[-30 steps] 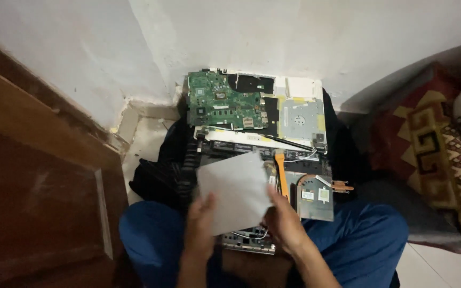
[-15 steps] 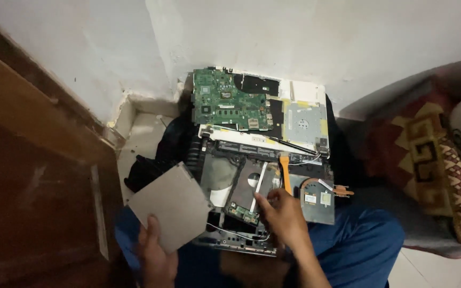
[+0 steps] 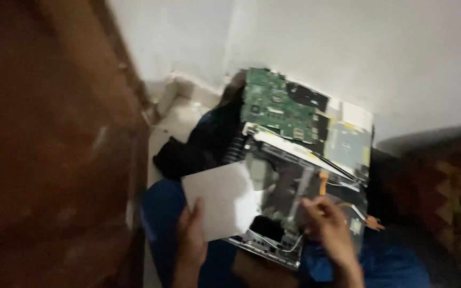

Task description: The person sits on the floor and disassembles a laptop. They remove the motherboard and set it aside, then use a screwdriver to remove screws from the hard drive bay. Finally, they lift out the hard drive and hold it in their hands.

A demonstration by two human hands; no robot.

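Observation:
My left hand (image 3: pixel 190 240) holds a flat grey square plate (image 3: pixel 221 198) by its lower edge, off to the left of an opened laptop chassis (image 3: pixel 294 186) that lies on my lap. My right hand (image 3: pixel 329 226) rests on the lower right part of the chassis, fingers curled near the cables and an orange ribbon (image 3: pixel 322 184). A green circuit board (image 3: pixel 276 104) lies at the far end of the chassis, next to a silver drive (image 3: pixel 348 144). The frame is blurred.
A brown wooden door (image 3: pixel 49 160) fills the left side. A white wall (image 3: pixel 321 42) is behind the laptop. Black cloth (image 3: pixel 198 149) lies left of the chassis. A patterned cushion (image 3: pixel 460 208) is at the right. My blue trousers (image 3: pixel 164 224) show below.
The grey plate, first held over the chassis by both hands, has been taken off to the left in my left hand. My right hand stays on the chassis. The view swung left.

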